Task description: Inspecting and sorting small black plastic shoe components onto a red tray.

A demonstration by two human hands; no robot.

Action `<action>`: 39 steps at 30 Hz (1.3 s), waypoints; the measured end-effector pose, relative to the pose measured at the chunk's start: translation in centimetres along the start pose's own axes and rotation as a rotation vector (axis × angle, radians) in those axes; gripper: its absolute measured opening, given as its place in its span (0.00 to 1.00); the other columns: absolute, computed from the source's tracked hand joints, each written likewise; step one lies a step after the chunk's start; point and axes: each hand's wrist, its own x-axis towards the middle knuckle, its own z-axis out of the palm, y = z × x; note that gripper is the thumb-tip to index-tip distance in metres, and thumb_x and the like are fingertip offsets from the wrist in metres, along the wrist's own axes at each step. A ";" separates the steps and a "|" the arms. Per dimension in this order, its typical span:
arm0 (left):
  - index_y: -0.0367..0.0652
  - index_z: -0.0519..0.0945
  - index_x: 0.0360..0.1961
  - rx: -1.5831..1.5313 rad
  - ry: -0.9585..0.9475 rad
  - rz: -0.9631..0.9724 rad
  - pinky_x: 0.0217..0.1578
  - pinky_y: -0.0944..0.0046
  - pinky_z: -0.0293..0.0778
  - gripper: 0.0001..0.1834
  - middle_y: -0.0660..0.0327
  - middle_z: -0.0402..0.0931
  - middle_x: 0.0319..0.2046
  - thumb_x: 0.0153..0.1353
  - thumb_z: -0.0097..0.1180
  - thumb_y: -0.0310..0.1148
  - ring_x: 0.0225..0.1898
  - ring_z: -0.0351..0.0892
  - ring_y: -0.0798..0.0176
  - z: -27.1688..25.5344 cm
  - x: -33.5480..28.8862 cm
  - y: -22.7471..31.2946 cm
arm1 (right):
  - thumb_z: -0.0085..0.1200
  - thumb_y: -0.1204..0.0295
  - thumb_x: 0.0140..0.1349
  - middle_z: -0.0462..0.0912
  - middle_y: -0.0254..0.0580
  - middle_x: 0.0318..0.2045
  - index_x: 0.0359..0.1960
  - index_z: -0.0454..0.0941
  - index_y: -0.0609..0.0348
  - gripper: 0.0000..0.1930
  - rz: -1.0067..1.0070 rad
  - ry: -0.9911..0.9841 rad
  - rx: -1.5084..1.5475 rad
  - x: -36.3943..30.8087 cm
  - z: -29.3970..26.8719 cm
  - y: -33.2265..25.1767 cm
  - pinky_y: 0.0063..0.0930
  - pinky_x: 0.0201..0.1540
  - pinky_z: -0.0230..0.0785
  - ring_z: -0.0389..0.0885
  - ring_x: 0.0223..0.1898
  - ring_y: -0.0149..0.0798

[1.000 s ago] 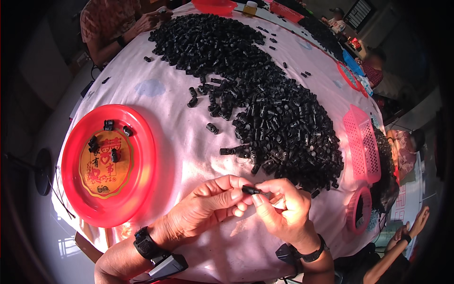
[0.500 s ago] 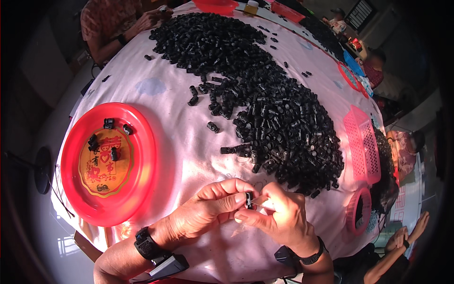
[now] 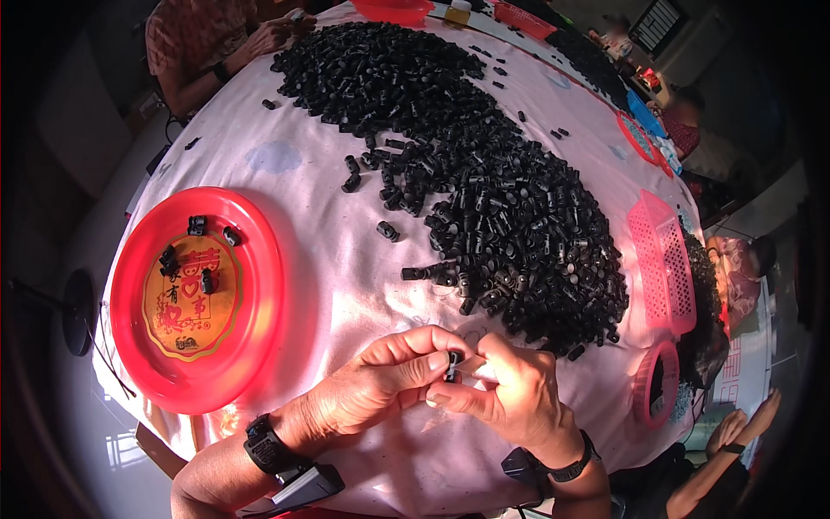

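Observation:
My left hand (image 3: 367, 385) pinches a small black plastic piece (image 3: 452, 367) between thumb and fingers, over the near part of the table. My right hand (image 3: 523, 398) meets it from the other side, thumb and fingers closed on something thin and pale that points at the piece; its kind is too small to make out. Just beyond my hands spreads a large pile of similar black pieces (image 3: 527, 238). To the left, a red round plate (image 3: 270, 303) carries several such pieces (image 3: 198, 225) on its gold printed centre.
A pink-white cloth (image 3: 337, 251) covers the table. At the right edge are a pink perforated basket (image 3: 664, 259) and a round pink basket (image 3: 644, 394). A red basin (image 3: 391, 9) stands at the far edge. Other people sit around, one at the far left (image 3: 199, 52).
The black piece has tilted slightly between my fingers, and my right fingertips have shifted a little closer to it. The pile and plate stay as they were.

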 end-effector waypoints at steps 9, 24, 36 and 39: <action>0.43 0.76 0.54 0.029 -0.022 0.018 0.54 0.67 0.70 0.15 0.67 0.77 0.48 0.72 0.51 0.38 0.49 0.75 0.72 -0.1 0.1 0.2 | 0.71 0.49 0.50 0.79 0.42 0.15 0.24 0.74 0.60 0.26 0.006 -0.004 -0.009 -0.2 0.4 0.3 0.31 0.21 0.71 0.82 0.18 0.42; 0.38 0.75 0.51 -0.206 0.219 0.525 0.37 0.70 0.73 0.14 0.60 0.77 0.38 0.69 0.51 0.36 0.34 0.77 0.68 0.2 -4.8 3.2 | 0.64 0.65 0.59 0.85 0.48 0.25 0.44 0.80 0.60 0.15 0.143 0.108 -0.220 1.0 -0.3 4.7 0.38 0.29 0.77 0.86 0.26 0.49; 0.35 0.74 0.56 -0.226 0.252 0.509 0.40 0.67 0.79 0.22 0.57 0.83 0.39 0.71 0.50 0.42 0.40 0.83 0.63 -1.1 -9.0 4.2 | 0.64 0.65 0.58 0.83 0.46 0.22 0.45 0.78 0.58 0.16 0.002 0.065 -0.231 1.1 1.3 4.8 0.42 0.27 0.75 0.84 0.25 0.51; 0.35 0.71 0.57 0.058 0.350 0.127 0.42 0.63 0.79 0.20 0.53 0.80 0.44 0.70 0.52 0.37 0.42 0.83 0.59 -0.4 -7.7 2.3 | 0.64 0.67 0.56 0.83 0.47 0.21 0.43 0.78 0.58 0.15 0.035 0.038 -0.260 0.8 1.0 4.9 0.42 0.26 0.75 0.84 0.24 0.52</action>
